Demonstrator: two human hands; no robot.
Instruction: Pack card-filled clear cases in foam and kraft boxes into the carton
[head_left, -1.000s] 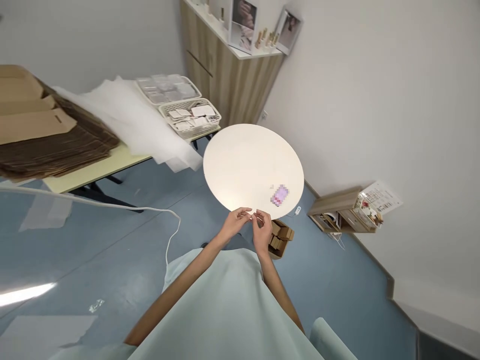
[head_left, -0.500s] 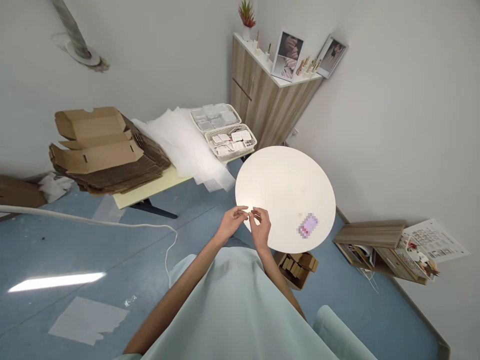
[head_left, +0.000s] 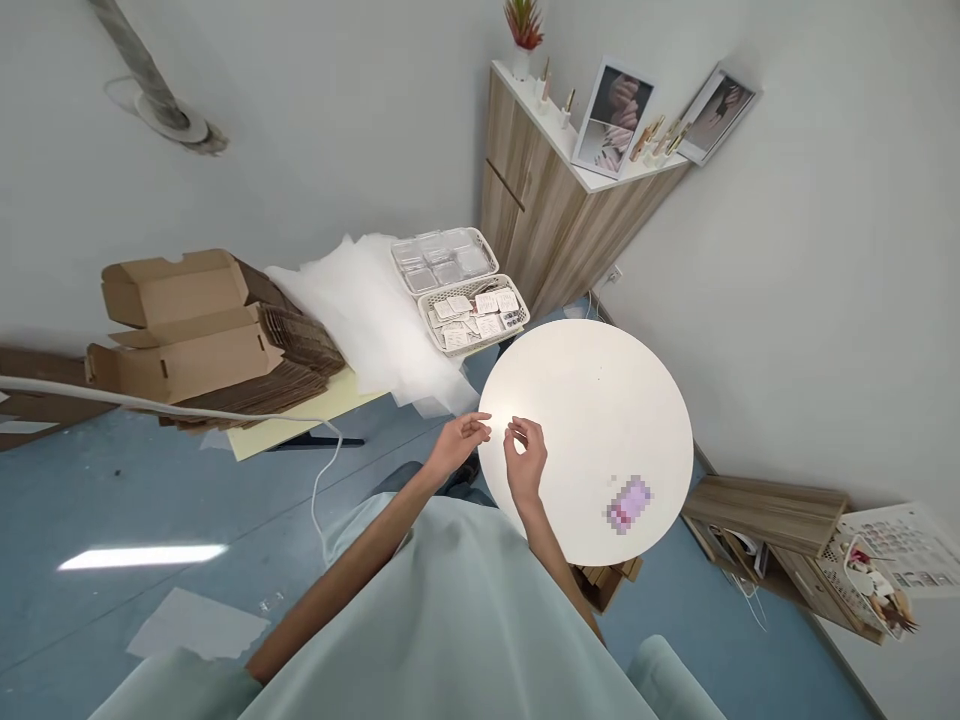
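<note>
My left hand [head_left: 459, 444] is held at the near left edge of a round white table [head_left: 592, 400]. Its index finger reaches out and a gap shows between finger and thumb, with nothing visible there. My right hand [head_left: 526, 456] is a short way to the right, over the tabletop. Thumb and index finger curl close together in a pinch; anything between them is too small to make out. On the table, right of that hand, lies a blurred purple and pink item [head_left: 628, 504].
Left of the table, a pale yellow bench [head_left: 300, 410] bears stacked cardboard boxes [head_left: 195, 340], white foam sheets [head_left: 360, 310] and two white baskets [head_left: 472, 330] of small packs. A wooden cabinet [head_left: 547, 190] stands behind. A white cable [head_left: 225, 412] crosses at left.
My hands have drawn apart; their fingertips were nearly together before. The view has shifted, so the table appears larger and lower.
</note>
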